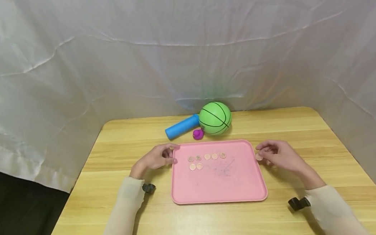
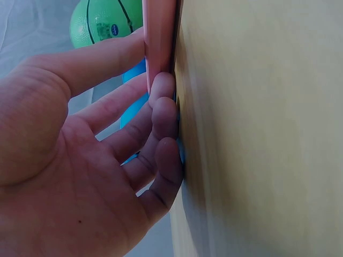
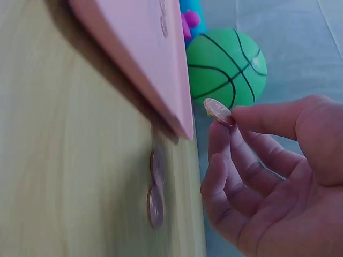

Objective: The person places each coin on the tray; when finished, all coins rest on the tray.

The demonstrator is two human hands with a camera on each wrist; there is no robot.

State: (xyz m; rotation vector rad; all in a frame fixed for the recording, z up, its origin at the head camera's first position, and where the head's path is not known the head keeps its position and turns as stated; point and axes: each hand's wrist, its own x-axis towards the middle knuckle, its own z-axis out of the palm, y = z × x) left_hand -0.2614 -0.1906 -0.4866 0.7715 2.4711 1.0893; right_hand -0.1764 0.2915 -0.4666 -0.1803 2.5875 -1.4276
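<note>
A pink tray lies on the table with several copper-coloured coins on it, one row above and two coins below. At the tray's upper left corner, my left hand holds the rim, thumb and fingertips against the edge in the left wrist view. Just off the tray's right side, my right hand pinches a coin between thumb and fingers, raised above the table. Two more coins lie on the wood near that hand in the right wrist view; the hand mostly hides them in the head view.
Behind the tray sit a green ball with black lines, a blue cylinder and a small purple toy duck. A grey-white cloth hangs around the back and sides of the wooden table.
</note>
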